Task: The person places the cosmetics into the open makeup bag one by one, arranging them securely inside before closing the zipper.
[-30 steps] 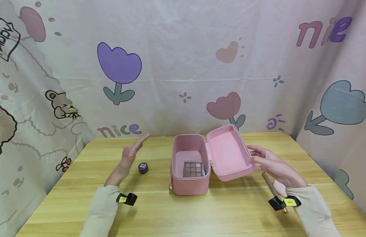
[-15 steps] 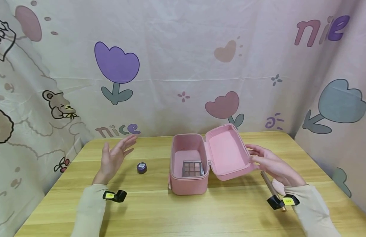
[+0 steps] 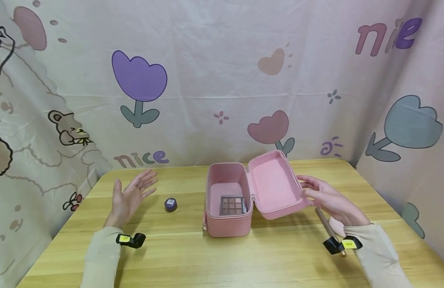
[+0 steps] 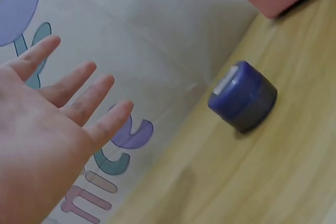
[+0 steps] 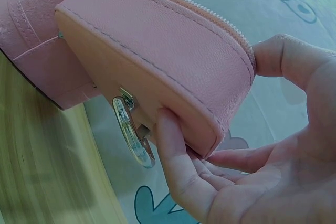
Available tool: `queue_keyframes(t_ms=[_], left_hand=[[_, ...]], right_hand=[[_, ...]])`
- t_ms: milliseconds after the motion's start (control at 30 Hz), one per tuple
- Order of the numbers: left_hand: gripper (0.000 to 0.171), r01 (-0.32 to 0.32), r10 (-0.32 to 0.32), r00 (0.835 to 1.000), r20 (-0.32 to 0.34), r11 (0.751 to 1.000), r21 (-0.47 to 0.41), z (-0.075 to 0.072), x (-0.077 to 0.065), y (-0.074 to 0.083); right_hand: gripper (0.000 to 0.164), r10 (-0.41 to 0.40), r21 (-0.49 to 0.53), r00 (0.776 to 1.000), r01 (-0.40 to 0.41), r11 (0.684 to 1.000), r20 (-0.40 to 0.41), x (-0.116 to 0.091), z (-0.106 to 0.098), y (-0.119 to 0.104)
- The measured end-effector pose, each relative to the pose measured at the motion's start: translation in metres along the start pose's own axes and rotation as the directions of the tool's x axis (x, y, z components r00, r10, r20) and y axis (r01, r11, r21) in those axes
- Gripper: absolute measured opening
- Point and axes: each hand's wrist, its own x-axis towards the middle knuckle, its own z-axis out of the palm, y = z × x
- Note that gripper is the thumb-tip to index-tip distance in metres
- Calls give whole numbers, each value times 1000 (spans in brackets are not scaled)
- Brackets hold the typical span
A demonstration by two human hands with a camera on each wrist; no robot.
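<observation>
We see a boxy pink stitched case (image 3: 230, 228) standing on the yellowish wooden table (image 3: 207, 262); our right hand (image 3: 331, 200) grips its raised zippered lid (image 3: 277, 184), our left hand (image 3: 127, 199) spreads its fingers near a squat dark-blue jar (image 3: 170, 205).

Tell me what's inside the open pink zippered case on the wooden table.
Inside the pink zippered case, a flat gridded palette of brownish pans shows toward the front. The front wall covers the nearest floor; anything beneath the palette is hidden.

From the head, looks forward and down over table (image 3: 222, 260) and curtain (image 3: 204, 60). From the left wrist, looks nearer, at the jar (image 4: 243, 97); from the right, closest, outside the lid (image 5: 157, 40), sharing each with the head view.
</observation>
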Motion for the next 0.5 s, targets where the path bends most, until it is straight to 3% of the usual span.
queue_keyframes(t_ms=[233,500], left_hand=[[74,86,-86,996,-2,996,1,-3,-3,-10],[69,139,-139,990,10,990,12,-3,-5,-18]], right_hand=[[70,5,-5,1000,-5,1000,3,1,0,0],[71,16,-14,1000,-16,1000,-3,1,0,0]])
